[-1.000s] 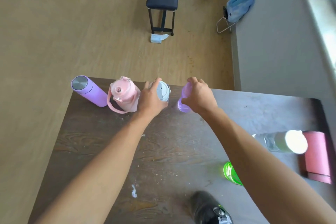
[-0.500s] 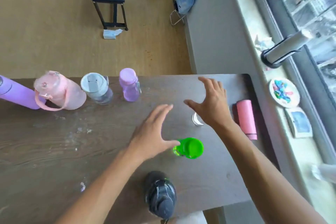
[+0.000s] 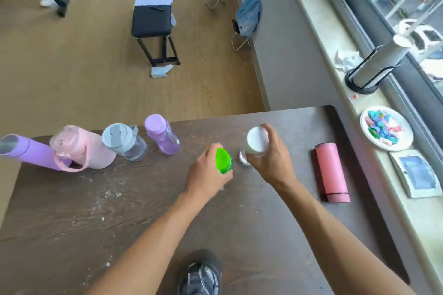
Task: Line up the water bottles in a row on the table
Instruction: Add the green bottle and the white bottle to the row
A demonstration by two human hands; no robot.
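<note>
Left hand (image 3: 206, 175): fingers closed round the green-capped bottle (image 3: 223, 160), mid-bench.
Right hand (image 3: 271, 158): fingers wrapped on the white-capped bottle (image 3: 256, 142), just beside it at 3 o'clock.
Row: four bottles stand along the far edge, toward 10 o'clock; nearest is the small purple bottle (image 3: 163, 135).
Risk: the two carried bottles could knock together, or nudge the small purple bottle over when set down beside it.
Strays: pink tumbler (image 3: 332, 175) lying at 3 o'clock; dark bottle (image 3: 200, 275) at 6 o'clock.
Bench (image 3: 96, 211): dark woodgrain, white flecks.
Room: tan floor, windowsill at 2 o'clock.
</note>
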